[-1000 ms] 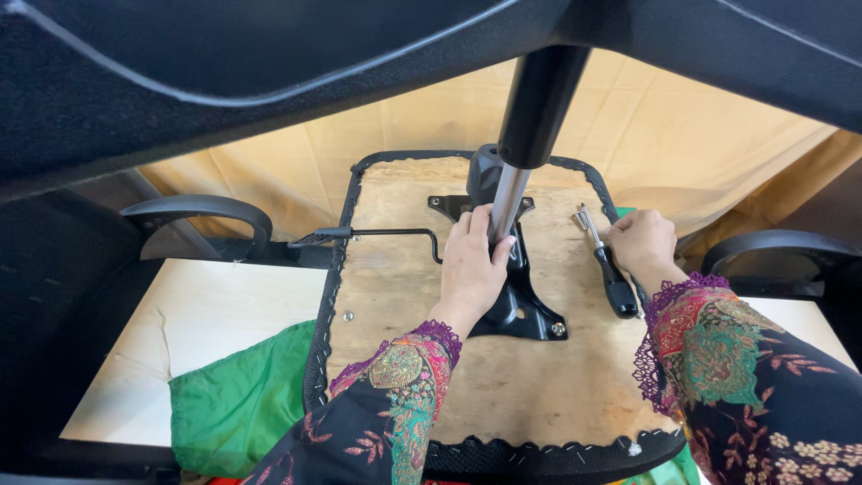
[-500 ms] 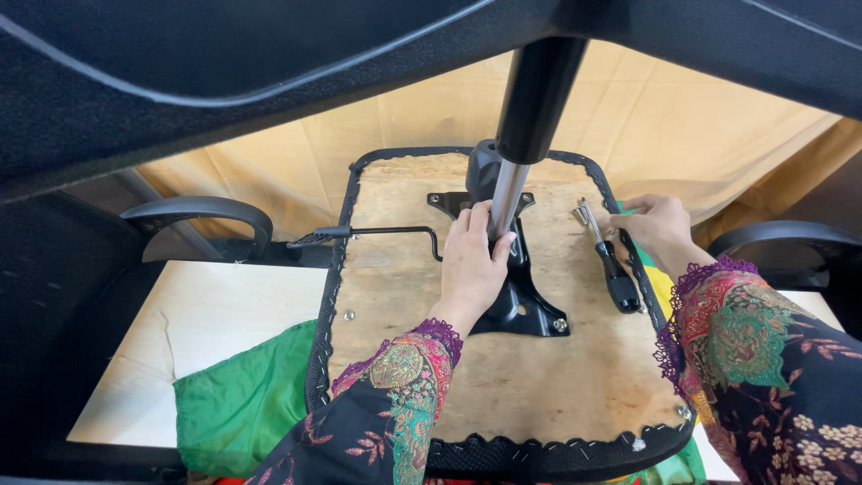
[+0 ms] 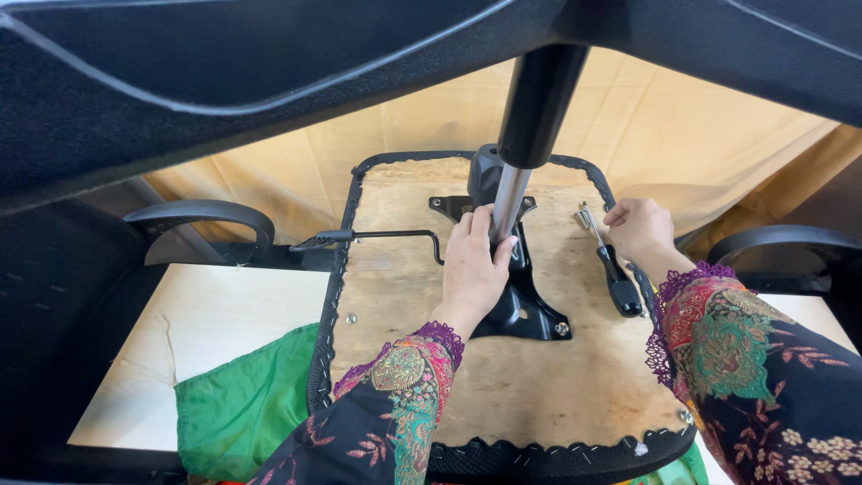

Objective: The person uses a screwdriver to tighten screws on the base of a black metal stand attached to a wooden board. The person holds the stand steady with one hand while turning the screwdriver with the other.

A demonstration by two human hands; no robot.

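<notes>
**A:** From the head camera, where had you got to with the chair?

**B:** The seat base (image 3: 503,395) lay upside down on the worktop (image 3: 224,314), plywood underside facing me. The black mechanism plate (image 3: 525,301) sat in the middle of it, and I could see a bolt head at its near right corner. Whether the other corners were bolted, I couldn't tell; my own hand hid part of the plate.

**A:** And the gas cylinder?

**B:** The gas cylinder (image 3: 514,193) stood upright out of the plate's hub. My left hand (image 3: 474,269) was closed around its shiny lower part, just above the plate. So I judged it seated, or very nearly.

**A:** What was the other hand doing?

**B:** My right hand (image 3: 639,229) rested on the wood with its fingers curled at the metal tip of the screwdriver (image 3: 611,269), which lay flat beside the plate, black handle toward me. Touching it, I think, but I can't say it was properly gripped.

**A:** Anything else in that view?

**B:** The lever rod (image 3: 377,237) stuck out leftward from the mechanism. An armrest (image 3: 202,220) showed on either side, a green cloth (image 3: 242,409) lay bunched under the near left edge, and the dark wheel base (image 3: 269,81) loomed across the top.

**A:** So what was left?

**B:** By my reckoning, tightening whatever fasteners weren't done, then turning the chair upright.
</notes>
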